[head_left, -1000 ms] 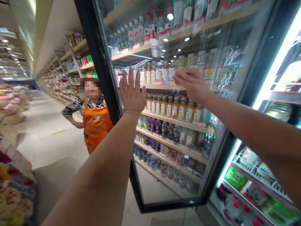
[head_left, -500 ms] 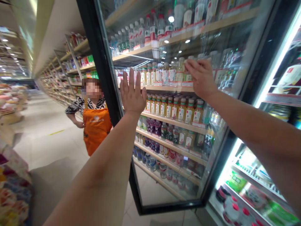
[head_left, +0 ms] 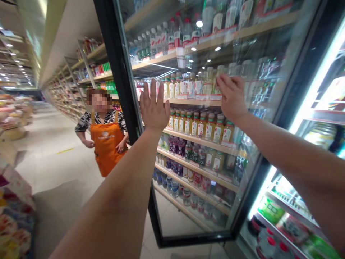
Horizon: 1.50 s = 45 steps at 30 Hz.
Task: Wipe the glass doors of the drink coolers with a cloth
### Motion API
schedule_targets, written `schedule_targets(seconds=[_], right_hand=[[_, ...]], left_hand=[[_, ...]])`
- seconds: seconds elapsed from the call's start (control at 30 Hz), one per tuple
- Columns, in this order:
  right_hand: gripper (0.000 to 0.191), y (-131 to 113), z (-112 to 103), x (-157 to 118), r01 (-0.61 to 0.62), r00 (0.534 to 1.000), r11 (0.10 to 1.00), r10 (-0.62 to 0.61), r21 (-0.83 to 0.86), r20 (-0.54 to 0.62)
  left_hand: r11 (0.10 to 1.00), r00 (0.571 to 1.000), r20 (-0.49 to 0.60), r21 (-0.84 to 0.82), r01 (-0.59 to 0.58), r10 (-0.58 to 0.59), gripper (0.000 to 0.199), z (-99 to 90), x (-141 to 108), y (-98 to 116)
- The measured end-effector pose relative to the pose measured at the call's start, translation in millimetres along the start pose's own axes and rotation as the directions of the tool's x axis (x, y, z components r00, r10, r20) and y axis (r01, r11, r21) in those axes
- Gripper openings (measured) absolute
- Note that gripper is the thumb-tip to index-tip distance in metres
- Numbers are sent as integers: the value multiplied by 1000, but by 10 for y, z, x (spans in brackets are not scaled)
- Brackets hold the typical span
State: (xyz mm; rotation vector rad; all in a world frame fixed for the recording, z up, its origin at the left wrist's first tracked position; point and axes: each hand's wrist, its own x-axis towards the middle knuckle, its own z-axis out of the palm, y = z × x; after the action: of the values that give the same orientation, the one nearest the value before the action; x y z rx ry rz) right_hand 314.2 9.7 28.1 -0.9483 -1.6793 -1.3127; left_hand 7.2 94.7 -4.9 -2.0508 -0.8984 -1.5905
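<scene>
Supermarket aisle (head_left: 54, 154), glass cooler door (head_left: 188, 219) upright ahead, bottled drinks (head_left: 210, 129) behind it. Both hands open, empty, fingers spread at glass: left hand (head_left: 154, 108) nearer black frame (head_left: 118, 61), right hand (head_left: 231, 97) further along. Aproned co-worker (head_left: 106, 144) beyond door.

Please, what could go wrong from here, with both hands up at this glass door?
The left hand and right hand are up at the glass door, so pressing may smudge or strain it. The person in the orange apron stands close to its edge and might be hit if it swings. The bottles stand packed behind it and could tip if knocked.
</scene>
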Motion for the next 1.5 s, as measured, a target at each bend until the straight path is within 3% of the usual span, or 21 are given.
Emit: schedule_targets(seconds=[0.1, 0.17, 0.3, 0.37, 0.43, 0.53, 0.73, 0.8, 0.87, 0.97, 1.1, 1.2, 1.27, 1.4, 1.5], right_hand=[[58, -161, 46, -125, 187, 953, 973, -212, 132, 216], [59, -152, 33, -88, 223, 922, 961, -262, 161, 286], [57, -23, -20, 64, 37, 992, 999, -37, 2, 122], [57, -78, -5, 10, -20, 997, 1000, 22, -21, 77], [56, -192, 26, -107, 52, 984, 998, -56, 30, 166], [51, -244, 33, -165, 205, 924, 970, -235, 127, 301], [49, -28, -40, 60, 6, 995, 1000, -7, 1, 96], [50, -121, -7, -30, 43, 993, 999, -45, 16, 110], [54, -225, 32, -155, 137, 968, 987, -151, 82, 200], [64, -184, 33, -197, 230, 922, 956, -275, 184, 274], [64, 99, -35, 6, 129, 983, 987, -140, 95, 120], [58, 72, -18, 26, 18, 1000, 1000, -18, 9, 25], [56, -47, 18, -39, 78, 994, 996, -81, 33, 76], [56, -85, 21, -41, 231, 929, 961, -264, 152, 260], [53, 63, -20, 70, 97, 979, 994, -106, 55, 176]], left_hand=[[1000, 1000, -13, -16, -6, 6, 67, -8, 5, -1], [1000, 1000, -15, -24, -4, 4, 67, -7, 8, 2], [999, 1000, -1, -38, 17, -17, 67, -12, 10, 18], [999, 1000, 7, -30, 23, -23, 68, -10, 16, 18], [1000, 1000, 19, -6, 21, -21, 69, 7, 26, 4], [1000, 1000, 18, 26, 8, -8, 73, 64, 45, -45], [1000, 1000, -8, 27, -5, 5, 84, 149, 51, -127], [1000, 1000, -21, 16, -14, 15, 83, 138, 38, -120], [1000, 999, -29, 7, -18, 18, 79, 123, 28, -107], [999, 999, -28, 26, -21, 22, 77, 124, 29, -106], [1000, 999, -28, 18, -20, 21, 77, 134, 40, -125], [999, 999, -25, -22, -24, 24, 74, 112, 35, -113], [1000, 1000, -24, -22, -18, 17, 73, 98, 32, -101], [1000, 999, -25, -1, -22, 22, 75, 110, 35, -111], [999, 999, -30, 6, -32, 32, 79, 137, 40, -137]])
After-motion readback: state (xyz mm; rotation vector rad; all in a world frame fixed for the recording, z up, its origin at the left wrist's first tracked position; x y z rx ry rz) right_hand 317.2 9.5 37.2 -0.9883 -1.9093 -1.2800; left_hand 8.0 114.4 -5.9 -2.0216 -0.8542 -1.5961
